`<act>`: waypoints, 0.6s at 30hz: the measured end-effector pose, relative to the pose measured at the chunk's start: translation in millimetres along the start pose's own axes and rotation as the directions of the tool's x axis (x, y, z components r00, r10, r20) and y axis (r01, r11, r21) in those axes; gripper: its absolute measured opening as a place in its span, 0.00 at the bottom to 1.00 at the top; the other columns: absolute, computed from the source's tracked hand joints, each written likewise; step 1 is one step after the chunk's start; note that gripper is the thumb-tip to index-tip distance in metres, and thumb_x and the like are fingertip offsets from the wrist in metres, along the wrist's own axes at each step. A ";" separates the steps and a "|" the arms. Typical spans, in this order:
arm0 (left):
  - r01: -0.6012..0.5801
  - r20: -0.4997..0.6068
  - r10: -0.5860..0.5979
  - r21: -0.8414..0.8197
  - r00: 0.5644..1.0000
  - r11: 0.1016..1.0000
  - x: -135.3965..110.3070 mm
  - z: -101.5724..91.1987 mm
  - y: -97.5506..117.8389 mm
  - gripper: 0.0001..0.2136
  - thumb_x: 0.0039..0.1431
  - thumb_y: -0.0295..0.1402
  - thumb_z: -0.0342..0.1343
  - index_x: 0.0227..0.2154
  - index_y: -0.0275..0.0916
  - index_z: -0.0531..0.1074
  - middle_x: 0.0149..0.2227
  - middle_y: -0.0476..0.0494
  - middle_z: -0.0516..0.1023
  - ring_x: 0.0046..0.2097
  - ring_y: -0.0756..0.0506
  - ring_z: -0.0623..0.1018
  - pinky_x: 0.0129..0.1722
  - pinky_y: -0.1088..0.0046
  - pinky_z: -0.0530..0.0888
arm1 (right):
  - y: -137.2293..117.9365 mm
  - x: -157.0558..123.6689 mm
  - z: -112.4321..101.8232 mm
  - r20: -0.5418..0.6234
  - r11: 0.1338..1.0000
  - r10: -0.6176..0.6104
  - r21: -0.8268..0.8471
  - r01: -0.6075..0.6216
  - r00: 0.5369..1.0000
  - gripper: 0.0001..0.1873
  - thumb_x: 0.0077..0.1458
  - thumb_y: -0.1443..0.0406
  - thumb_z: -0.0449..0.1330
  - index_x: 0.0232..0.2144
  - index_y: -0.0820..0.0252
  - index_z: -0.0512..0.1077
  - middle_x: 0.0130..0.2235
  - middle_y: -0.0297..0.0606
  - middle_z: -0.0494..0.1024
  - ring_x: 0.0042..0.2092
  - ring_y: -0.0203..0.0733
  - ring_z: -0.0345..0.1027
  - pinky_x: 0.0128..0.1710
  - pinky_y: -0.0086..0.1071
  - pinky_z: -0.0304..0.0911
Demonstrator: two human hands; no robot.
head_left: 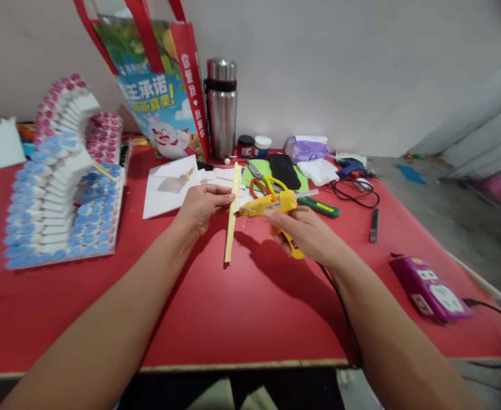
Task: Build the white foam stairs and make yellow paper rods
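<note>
While my left hand pinches the pale yellow strip near mid-length, roughly upright over the red table, my right hand is closed round the yellow glue gun. Its nozzle points to 9 o'clock at the strip.

Risks, my read:
- The tip sits close to my left fingertips, so there's a burn if the strip flexes.
- Glue could drip onto the table.
- The cord runs to 6 o'clock by my right forearm and could snag.

Can't tell if the nozzle touches the strip. Trigger finger hidden. Whether the strip's lower end rests on the table is unclear.
</note>
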State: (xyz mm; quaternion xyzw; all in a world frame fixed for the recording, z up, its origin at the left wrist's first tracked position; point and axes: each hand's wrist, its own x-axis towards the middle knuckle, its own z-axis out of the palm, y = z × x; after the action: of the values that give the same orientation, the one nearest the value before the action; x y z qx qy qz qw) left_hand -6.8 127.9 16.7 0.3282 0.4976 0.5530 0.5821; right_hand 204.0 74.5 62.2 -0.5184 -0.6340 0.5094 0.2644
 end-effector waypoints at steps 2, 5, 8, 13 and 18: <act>-0.006 -0.002 0.006 0.000 1.000 1.000 1.3 -1.0 -0.8 0.09 0.37 0.20 0.70 0.25 0.30 0.78 0.26 0.43 0.80 0.28 0.47 0.80 0.34 0.68 0.78 | 1.3 0.1 -0.1 0.023 1.000 0.016 -0.001 -0.016 1.000 0.27 0.60 0.46 0.59 0.21 0.60 0.67 0.19 0.31 0.68 0.19 0.32 0.61 0.20 0.28 0.57; -0.009 -0.006 0.009 -0.004 1.000 1.000 3.2 -2.4 -2.2 0.09 0.37 0.19 0.70 0.25 0.30 0.78 0.27 0.42 0.81 0.29 0.47 0.80 0.33 0.69 0.78 | 2.8 0.0 -0.9 0.057 0.999 0.033 -0.006 -0.033 0.998 0.27 0.60 0.45 0.58 0.21 0.59 0.67 0.19 0.31 0.68 0.19 0.32 0.61 0.19 0.28 0.56; -0.011 -0.008 0.011 -0.004 1.000 1.000 4.3 -3.1 -2.7 0.11 0.36 0.19 0.71 0.26 0.30 0.78 0.27 0.42 0.81 0.30 0.47 0.80 0.34 0.69 0.78 | 2.5 -0.7 -1.0 0.084 0.999 0.036 -0.011 -0.035 0.996 0.26 0.60 0.46 0.59 0.22 0.59 0.66 0.20 0.31 0.68 0.19 0.32 0.61 0.18 0.27 0.56; 0.004 -0.014 -0.004 -0.005 1.000 1.000 3.0 -2.2 -0.4 0.11 0.36 0.19 0.71 0.25 0.31 0.78 0.27 0.43 0.81 0.30 0.48 0.80 0.33 0.70 0.78 | 0.5 -3.8 2.1 0.113 0.999 0.003 -0.039 0.001 0.994 0.26 0.62 0.46 0.57 0.22 0.59 0.66 0.20 0.31 0.67 0.19 0.32 0.61 0.19 0.27 0.56; 0.014 -0.014 -0.014 -0.010 1.000 1.000 1.7 -2.1 2.2 0.11 0.37 0.19 0.72 0.25 0.31 0.78 0.27 0.44 0.80 0.29 0.48 0.79 0.32 0.72 0.77 | 1.3 -11.0 1.1 0.060 0.993 0.000 -0.117 0.007 0.998 0.29 0.61 0.43 0.57 0.22 0.59 0.67 0.20 0.32 0.69 0.19 0.33 0.63 0.20 0.28 0.57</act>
State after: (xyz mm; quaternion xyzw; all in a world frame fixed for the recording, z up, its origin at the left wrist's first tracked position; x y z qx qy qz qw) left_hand -9.6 129.6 17.7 0.3178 0.5013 0.5538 0.5840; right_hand 207.1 63.8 62.8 -0.5164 -0.6714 0.4859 0.2155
